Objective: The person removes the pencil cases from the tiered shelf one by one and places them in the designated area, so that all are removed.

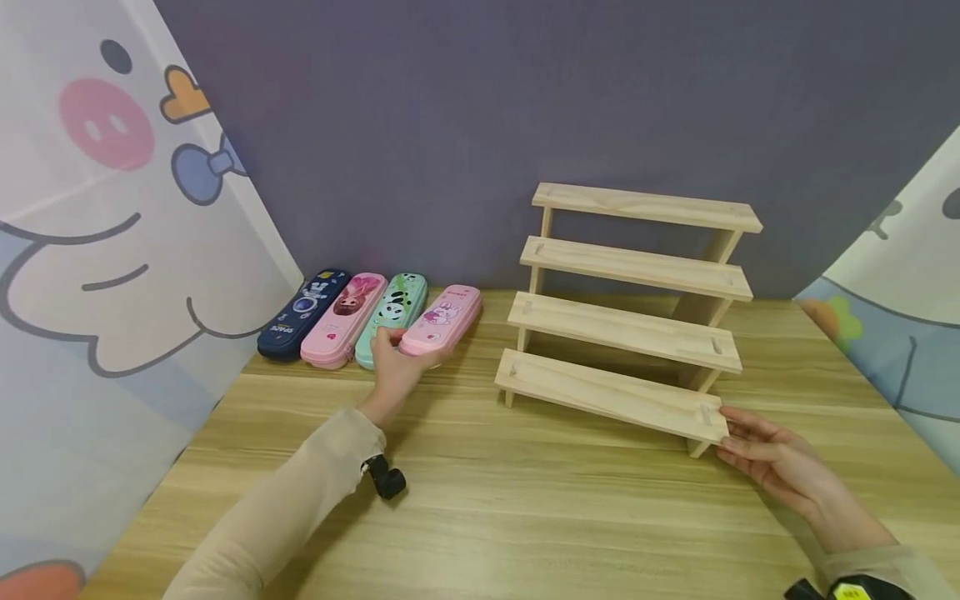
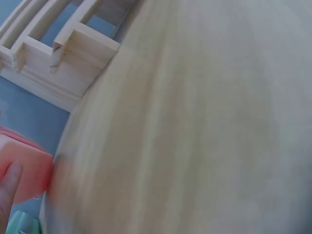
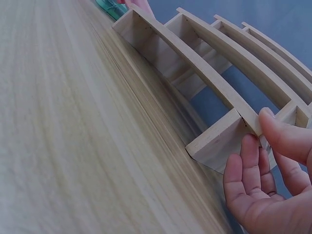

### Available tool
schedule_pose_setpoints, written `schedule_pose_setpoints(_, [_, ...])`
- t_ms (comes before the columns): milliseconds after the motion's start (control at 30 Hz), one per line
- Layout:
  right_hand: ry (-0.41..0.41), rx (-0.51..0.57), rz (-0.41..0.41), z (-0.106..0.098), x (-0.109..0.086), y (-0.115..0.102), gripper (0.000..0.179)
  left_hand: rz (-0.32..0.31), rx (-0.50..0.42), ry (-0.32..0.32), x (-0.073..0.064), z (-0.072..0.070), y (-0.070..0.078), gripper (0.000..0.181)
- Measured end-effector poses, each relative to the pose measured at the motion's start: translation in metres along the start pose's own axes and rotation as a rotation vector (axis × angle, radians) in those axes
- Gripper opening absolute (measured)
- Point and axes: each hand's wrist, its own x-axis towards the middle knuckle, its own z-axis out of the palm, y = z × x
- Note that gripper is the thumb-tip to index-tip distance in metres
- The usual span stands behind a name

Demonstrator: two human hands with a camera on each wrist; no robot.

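Observation:
My left hand (image 1: 395,375) grips the near end of a light pink pencil case (image 1: 444,318) with a cartoon character on its lid. In the left wrist view the thumb (image 2: 10,187) lies against this pink case (image 2: 31,163). To its left is a mint green panda pencil case (image 1: 395,304). A four-tier wooden step shelf (image 1: 626,321) stands at the right. My right hand (image 1: 787,467) holds the right end of its lowest board, thumb and fingers at the corner. The right wrist view shows the same hand (image 3: 273,180) there, with several fingers beside the shelf's side panel.
Left of the green case lie a pink pencil case (image 1: 343,321) with a doll picture and a dark blue space pencil case (image 1: 302,317). All rest on the wood-grain table (image 1: 480,517). A grey backdrop (image 1: 420,125) rises behind, with cartoon-printed cloths (image 1: 127,217) at the sides.

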Motion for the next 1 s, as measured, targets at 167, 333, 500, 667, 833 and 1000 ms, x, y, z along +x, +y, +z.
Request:
schedule_pose_setpoints(167, [0.004, -0.001, -0.003, 0.000, 0.000, 0.000, 0.050, -0.051, -0.036, -0.021, -0.005, 0.003, -0.008, 0.073])
schedule_pose_setpoints(333, [-0.004, 0.000, -0.007, 0.000, 0.001, 0.000, 0.051, -0.078, -0.155, -0.035, -0.006, 0.005, -0.011, 0.065])
schedule_pose_setpoints(500, [0.005, -0.010, -0.012, -0.001, 0.000, 0.001, 0.051, -0.092, -0.140, -0.062, -0.007, 0.003, -0.010, 0.065])
schedule_pose_setpoints(667, [0.001, -0.011, -0.015, -0.001, 0.001, 0.002, 0.050, -0.114, -0.160, -0.107, -0.012, 0.003, -0.008, 0.067])
schedule_pose_setpoints(833, [0.000, -0.010, -0.007, -0.001, 0.002, 0.002, 0.050, -0.140, -0.176, -0.126, -0.016, 0.002, -0.009, 0.066])
schedule_pose_setpoints(1000, [-0.001, 0.000, -0.003, -0.001, 0.002, 0.001, 0.050, -0.187, -0.176, -0.130, -0.018, 0.003, -0.010, 0.065])
